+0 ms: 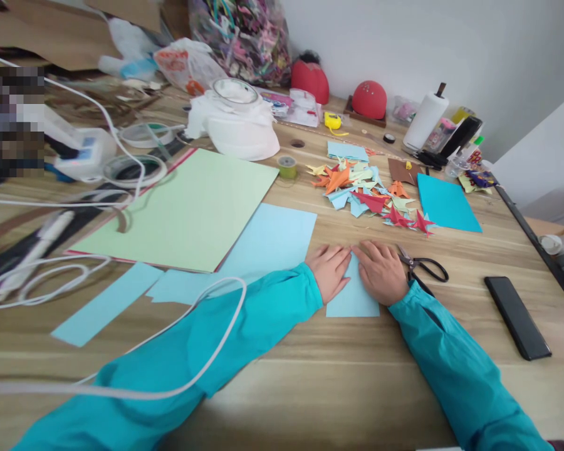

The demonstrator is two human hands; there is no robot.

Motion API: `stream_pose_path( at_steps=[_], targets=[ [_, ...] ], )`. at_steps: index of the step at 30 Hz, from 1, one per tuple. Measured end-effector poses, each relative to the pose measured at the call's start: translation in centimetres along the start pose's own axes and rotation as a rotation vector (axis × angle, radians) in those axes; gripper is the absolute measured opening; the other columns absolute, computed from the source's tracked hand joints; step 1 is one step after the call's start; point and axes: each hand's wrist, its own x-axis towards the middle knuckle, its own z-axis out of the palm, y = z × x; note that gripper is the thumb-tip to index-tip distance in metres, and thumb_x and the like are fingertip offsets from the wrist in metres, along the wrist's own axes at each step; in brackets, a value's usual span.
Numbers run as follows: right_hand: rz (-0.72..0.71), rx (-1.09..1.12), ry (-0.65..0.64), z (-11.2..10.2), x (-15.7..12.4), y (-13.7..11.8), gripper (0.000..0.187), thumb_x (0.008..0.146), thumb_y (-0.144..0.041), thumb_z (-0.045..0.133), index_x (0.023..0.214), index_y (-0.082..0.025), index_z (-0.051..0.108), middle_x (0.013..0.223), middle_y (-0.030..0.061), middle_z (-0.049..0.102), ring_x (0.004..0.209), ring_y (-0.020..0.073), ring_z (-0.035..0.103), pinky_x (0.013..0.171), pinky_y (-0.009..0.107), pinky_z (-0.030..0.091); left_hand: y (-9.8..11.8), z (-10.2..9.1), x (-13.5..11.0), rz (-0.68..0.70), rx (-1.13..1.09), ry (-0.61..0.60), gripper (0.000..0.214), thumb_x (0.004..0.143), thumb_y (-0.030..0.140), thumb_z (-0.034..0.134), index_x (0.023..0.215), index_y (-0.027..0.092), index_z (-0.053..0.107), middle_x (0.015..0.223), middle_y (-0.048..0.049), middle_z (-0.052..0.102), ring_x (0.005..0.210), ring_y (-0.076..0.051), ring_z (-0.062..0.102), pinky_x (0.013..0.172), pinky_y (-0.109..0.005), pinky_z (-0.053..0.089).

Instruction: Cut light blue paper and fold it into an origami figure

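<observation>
A small light blue paper sheet lies on the wooden table in front of me. My left hand rests flat on its left part, fingers stretched out. My right hand lies flat on its right part, fingers together and pressing down. The upper part of the sheet is hidden under both hands. Black scissors lie just right of my right hand.
A black phone lies at the right. A pile of folded paper shapes and a teal sheet sit behind my hands. Large green and light blue sheets, blue strips and white cables fill the left.
</observation>
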Motion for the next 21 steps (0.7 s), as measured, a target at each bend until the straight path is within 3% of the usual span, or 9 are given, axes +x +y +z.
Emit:
stream_pose_path(
  at_steps=[21],
  targets=[
    [0.017, 0.006, -0.02, 0.0, -0.08, 0.03, 0.043, 0.094, -0.028, 0.036, 0.136, -0.026, 0.045, 0.134, 0.0058, 0.051, 0.118, 0.0258, 0.043, 0.097, 0.041, 0.031, -0.45, 0.16, -0.66, 0.058, 0.039, 0.065, 0.05, 0.091, 0.036, 0.042, 0.127, 0.003, 0.052, 0.136, -0.0167, 0.051, 0.124, -0.03, 0.043, 0.104, -0.043, 0.034]
  ],
)
